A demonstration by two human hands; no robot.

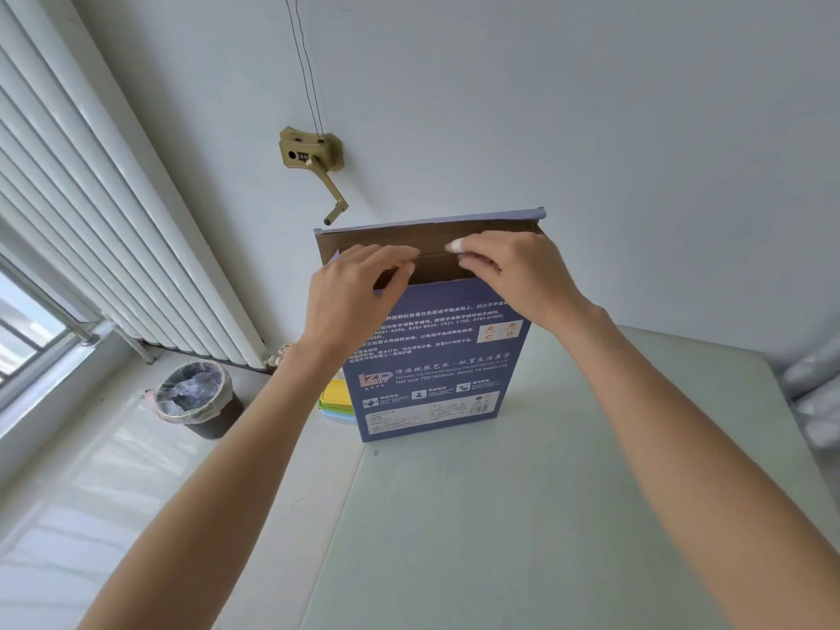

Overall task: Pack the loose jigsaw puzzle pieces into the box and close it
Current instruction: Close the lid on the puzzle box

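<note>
Bright, soft daylight enters from the window [27, 329] at left; wide-angle distortion bends the edges.

White radiator [113, 211] beside window [27, 329], lined bin [197, 397] below.

The box [436, 356] stands upright on the far part of the tabletop [522, 516], its top flap [427, 234] raised. Both hands sit at its open top, left hand [354, 293] left of right hand [509, 270]. A stack of containers [335, 402] lies just left of the box. On the floor further left, a bin [197, 397] stands near the radiator [113, 220]. A crank [313, 161] hangs on the wall behind.
</note>
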